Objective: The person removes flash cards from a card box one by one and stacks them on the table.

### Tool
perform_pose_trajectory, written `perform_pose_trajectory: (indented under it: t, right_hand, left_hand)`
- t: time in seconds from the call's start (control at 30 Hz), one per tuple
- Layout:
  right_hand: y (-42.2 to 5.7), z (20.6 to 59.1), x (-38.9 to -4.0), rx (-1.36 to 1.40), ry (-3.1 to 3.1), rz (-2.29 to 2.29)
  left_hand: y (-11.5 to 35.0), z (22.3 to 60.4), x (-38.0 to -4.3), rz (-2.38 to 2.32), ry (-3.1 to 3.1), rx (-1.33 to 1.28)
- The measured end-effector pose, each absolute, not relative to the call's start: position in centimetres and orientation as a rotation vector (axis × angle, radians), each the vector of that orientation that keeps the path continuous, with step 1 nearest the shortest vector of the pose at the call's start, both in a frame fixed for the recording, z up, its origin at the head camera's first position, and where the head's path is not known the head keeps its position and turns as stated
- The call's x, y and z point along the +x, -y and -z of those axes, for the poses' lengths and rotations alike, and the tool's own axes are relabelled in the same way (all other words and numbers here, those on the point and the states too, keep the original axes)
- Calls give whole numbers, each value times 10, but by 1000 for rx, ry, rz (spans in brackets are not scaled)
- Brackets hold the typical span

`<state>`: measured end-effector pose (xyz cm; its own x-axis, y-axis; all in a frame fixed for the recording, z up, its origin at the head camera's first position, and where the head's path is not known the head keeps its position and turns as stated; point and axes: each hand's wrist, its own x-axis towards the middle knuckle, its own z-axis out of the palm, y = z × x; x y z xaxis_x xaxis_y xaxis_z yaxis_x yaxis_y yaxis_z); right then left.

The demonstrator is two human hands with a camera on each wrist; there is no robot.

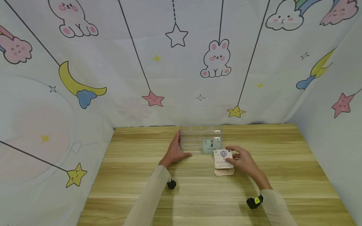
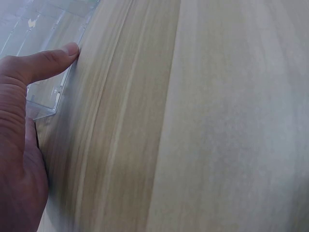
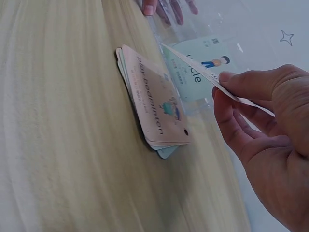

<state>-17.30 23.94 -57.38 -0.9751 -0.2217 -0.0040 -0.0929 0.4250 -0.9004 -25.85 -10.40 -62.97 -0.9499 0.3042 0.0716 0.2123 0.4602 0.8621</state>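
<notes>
A clear plastic compartment box (image 1: 190, 140) stands at the back of the table. My left hand (image 1: 174, 153) grips its left front corner, the thumb (image 2: 58, 60) along the front edge and the fingers at the left side. In the box's right half sits a pale green "uncle" flash card (image 1: 211, 146), also seen in the right wrist view. My right hand (image 1: 241, 160) pinches a white flash card (image 1: 223, 159) with a striped hot air balloon, raised and tilted over a small card stack (image 3: 157, 99). A pink "play badminton" card tops that stack, in front of the box.
The wood-grain table (image 1: 198, 201) spreads out toward me and to both sides. Behind the box hangs a white curtain (image 1: 181, 81) with printed stars, rabbits and clouds. Side curtains border the table left and right.
</notes>
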Motion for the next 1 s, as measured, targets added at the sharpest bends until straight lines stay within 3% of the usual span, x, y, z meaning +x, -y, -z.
perform_pose_trajectory:
  t: [0.5, 1.0]
  right_hand:
    - [-236, 594, -169, -207, -2495, 1579]
    - [-236, 602, -170, -424, -2820, 1236]
  left_hand:
    - [104, 629, -259, -1504, -2610, 470]
    - [104, 627, -258, -1498, -2612, 460]
